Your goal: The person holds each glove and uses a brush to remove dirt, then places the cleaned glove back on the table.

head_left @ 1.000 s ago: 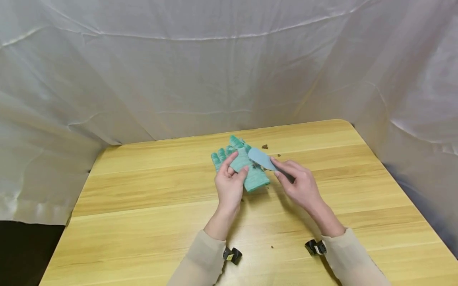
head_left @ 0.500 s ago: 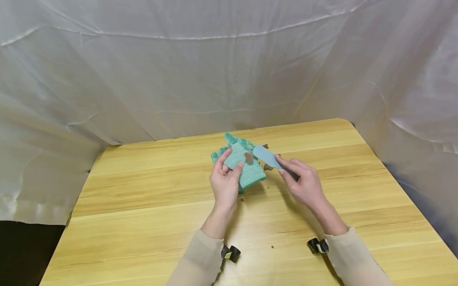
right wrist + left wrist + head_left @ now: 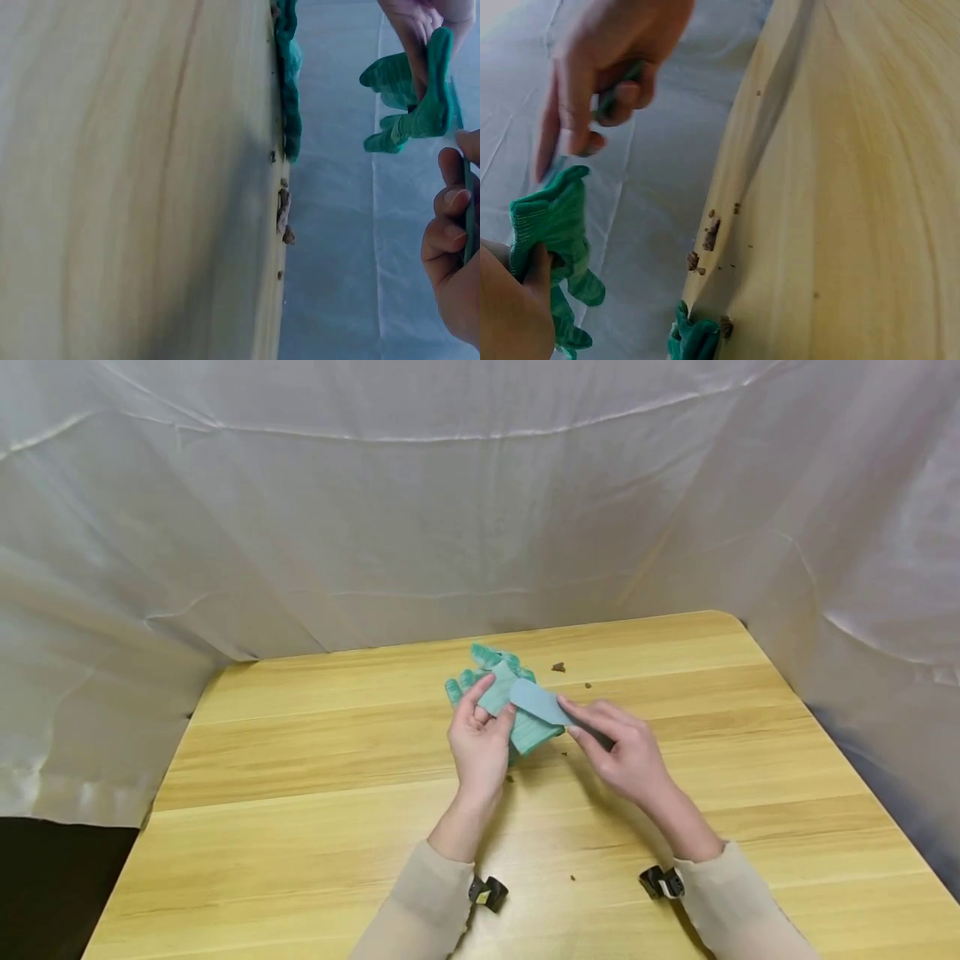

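My left hand (image 3: 480, 752) holds a green knitted glove (image 3: 536, 733) above the table, thumb on its upper face. The glove's fingers point toward the far side. My right hand (image 3: 621, 750) grips the dark handle of a scraper or spatula with a flat blue-grey blade (image 3: 534, 700). In the head view that blade lies across the glove's upper face and hides part of it. The left wrist view shows the right hand (image 3: 615, 75) above the cuff of the held glove (image 3: 559, 217). A second green glove (image 3: 289, 82) lies on the table below.
Brown crumbly clumps (image 3: 558, 667) lie on the wooden table (image 3: 315, 843) beyond the hands. More clumps (image 3: 712, 234) and crumbs are scattered near the second glove. A small crumb (image 3: 573, 878) sits between the forearms. Pale curtains (image 3: 375, 527) hang behind the table.
The blade moved off the glove to the right, uncovering a brown clump, then came back left over the glove. That clump is now out of sight. The left hand shifted and tilted the glove slightly.
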`<state>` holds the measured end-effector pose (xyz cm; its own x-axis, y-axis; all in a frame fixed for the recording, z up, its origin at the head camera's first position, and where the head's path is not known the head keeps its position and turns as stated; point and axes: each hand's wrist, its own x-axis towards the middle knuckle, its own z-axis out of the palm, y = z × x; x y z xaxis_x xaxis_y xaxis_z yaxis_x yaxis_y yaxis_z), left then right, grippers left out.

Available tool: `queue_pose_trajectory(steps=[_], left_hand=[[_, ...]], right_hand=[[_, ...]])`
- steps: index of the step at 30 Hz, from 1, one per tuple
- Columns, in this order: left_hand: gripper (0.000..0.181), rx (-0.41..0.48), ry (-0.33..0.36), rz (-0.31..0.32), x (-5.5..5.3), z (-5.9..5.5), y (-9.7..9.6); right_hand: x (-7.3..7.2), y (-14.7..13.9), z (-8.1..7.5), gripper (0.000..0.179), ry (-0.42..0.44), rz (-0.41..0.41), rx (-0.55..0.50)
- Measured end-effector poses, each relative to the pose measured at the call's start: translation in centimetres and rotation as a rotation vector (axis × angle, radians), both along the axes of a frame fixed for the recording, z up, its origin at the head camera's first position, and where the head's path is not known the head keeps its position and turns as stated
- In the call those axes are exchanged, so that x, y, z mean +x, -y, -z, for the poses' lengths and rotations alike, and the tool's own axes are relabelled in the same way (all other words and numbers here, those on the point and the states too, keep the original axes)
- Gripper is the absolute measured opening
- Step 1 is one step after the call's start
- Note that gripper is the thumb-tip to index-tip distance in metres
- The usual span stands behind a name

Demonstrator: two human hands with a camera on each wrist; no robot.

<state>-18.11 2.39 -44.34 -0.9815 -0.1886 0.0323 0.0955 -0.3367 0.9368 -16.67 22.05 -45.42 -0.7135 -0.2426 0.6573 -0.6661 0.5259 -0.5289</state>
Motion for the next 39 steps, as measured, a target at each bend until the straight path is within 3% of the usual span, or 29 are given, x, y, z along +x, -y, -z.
queue_pose_trajectory(steps=[4,8,25,31,39], left_hand=[[0.051,-0.016,0.097,0.026,0.0,-0.3,0.5],[0.052,-0.007,0.129,0.036,0.0,-0.5,0.9],[0.055,0.109,0.128,0.036,-0.1,-1.0,1.5],[0.052,0.048,0.085,-0.013,-0.1,-1.0,1.5],[0.049,-0.053,0.025,-0.019,0.2,-0.7,0.7]], right_hand=[[-0.2,-0.3,0.3,0.046,-0.024,0.031,0.021],[-0.4,-0.6,0.3,0.046,-0.045,0.046,0.028],[-0.5,-0.9,0.2,0.046,0.004,0.098,0.044],[-0.3,-1.0,0.1,0.046,-0.004,0.119,0.023],[0.0,-0.2,-0.2,0.045,0.011,-0.007,-0.066]])
